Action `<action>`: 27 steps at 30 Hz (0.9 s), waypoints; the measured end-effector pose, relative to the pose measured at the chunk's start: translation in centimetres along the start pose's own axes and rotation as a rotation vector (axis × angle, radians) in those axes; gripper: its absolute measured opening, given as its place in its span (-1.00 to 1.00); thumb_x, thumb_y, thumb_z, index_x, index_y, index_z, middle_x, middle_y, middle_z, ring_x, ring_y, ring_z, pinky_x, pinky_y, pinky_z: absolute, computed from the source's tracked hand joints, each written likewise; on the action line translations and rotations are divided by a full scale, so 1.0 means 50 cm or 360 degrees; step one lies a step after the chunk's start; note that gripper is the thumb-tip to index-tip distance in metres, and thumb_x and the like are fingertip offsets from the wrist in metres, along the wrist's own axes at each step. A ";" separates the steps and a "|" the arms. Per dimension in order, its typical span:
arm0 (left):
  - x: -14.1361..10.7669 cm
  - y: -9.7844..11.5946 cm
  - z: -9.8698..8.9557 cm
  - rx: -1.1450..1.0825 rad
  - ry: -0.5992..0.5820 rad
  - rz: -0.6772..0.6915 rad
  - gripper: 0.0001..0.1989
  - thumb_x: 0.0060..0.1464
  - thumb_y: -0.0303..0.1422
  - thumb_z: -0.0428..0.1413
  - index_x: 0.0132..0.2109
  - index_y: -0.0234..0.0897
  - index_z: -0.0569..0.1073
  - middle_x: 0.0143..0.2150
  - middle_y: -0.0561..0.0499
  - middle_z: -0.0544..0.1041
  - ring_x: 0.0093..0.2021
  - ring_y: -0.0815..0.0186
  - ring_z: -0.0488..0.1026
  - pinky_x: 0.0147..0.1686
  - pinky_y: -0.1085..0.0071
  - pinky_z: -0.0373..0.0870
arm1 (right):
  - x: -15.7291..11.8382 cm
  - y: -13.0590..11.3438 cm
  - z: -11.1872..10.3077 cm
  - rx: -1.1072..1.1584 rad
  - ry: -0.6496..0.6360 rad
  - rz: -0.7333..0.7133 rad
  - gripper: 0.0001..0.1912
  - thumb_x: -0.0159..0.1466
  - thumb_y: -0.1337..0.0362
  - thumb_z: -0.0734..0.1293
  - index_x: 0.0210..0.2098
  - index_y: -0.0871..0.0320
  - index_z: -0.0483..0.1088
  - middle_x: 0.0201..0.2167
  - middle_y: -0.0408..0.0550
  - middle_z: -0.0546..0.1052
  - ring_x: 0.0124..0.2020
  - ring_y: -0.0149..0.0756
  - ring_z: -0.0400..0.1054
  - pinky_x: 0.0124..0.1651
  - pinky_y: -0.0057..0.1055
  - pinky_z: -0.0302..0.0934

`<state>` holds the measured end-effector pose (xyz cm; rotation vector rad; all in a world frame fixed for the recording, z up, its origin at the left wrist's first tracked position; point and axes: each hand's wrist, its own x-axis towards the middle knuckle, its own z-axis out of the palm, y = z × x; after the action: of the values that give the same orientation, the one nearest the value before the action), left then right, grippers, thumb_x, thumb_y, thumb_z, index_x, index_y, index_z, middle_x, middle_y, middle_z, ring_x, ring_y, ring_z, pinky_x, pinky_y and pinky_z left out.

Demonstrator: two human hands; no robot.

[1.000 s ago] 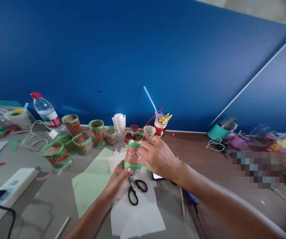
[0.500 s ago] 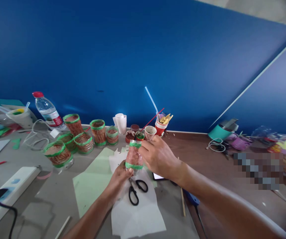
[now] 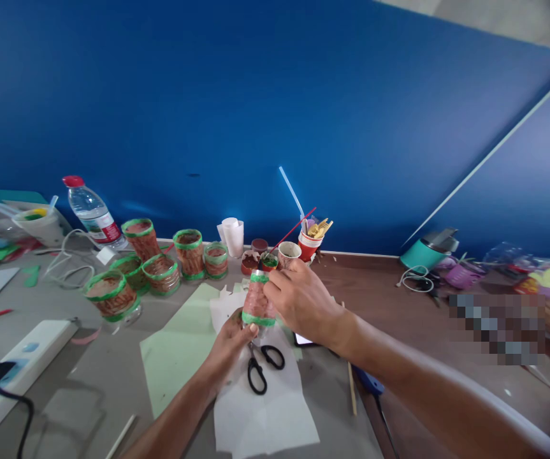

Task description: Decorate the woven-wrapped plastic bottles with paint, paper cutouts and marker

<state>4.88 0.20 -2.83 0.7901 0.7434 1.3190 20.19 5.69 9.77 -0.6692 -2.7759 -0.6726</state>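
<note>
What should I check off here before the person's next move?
1. Left hand holding the brown-and-green container: ok.
2. Right hand at the container's side: ok.
3. Right hand gripping a tool: cannot tell; its grip is hidden.
4. White paper free of sharp tools: not ok; scissors lie on it.
5. Scissors' blades clear of left hand: cannot tell; largely hidden.
6. Red cap on the clear bottle: ok.

Behind the green-banded brown cylindrical jar (image 3: 258,306) we lose most fingers of the bare left hand (image 3: 236,333). We cannot tell whether the bare right hand (image 3: 303,299) pinches anything. Our left edge crops a long white power strip (image 3: 38,349).
</note>
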 end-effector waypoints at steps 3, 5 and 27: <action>0.001 0.000 0.000 0.0152 -0.0045 0.0064 -0.59 -0.03 -0.18 0.25 -0.06 -0.29 0.48 -0.05 -0.15 0.51 0.03 0.04 0.36 0.00 0.23 0.24 | 0.001 -0.001 0.002 -0.0032 -0.0034 -0.0002 -0.85 0.19 0.52 0.21 -0.37 0.21 0.36 -0.42 0.03 0.43 -0.40 -0.19 0.23 -0.32 -0.23 -0.09; 0.002 -0.001 0.000 0.0190 -0.0048 0.0084 -0.58 -0.03 -0.16 0.24 -0.06 -0.29 0.47 -0.05 -0.15 0.51 0.01 0.05 0.37 -0.01 0.24 0.24 | 0.002 -0.002 0.003 -0.0046 -0.0045 -0.0005 -0.85 0.19 0.51 0.21 -0.37 0.21 0.36 -0.42 0.02 0.43 -0.41 -0.19 0.23 -0.33 -0.23 -0.09; 0.000 -0.005 -0.008 0.0078 -0.0012 0.0076 -0.60 0.01 -0.15 0.22 -0.04 -0.25 0.48 -0.18 -0.10 0.55 -0.20 0.19 0.43 -0.19 0.31 0.28 | -0.045 -0.013 0.020 0.0399 0.0508 0.0356 -0.73 0.26 0.52 0.14 -0.29 0.23 0.46 -0.41 -0.01 0.43 -0.39 -0.27 0.27 -0.25 -0.32 0.05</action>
<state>4.70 0.21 -3.26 0.8563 0.7573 1.3443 21.75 4.78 7.97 -0.7320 -2.3925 -0.3432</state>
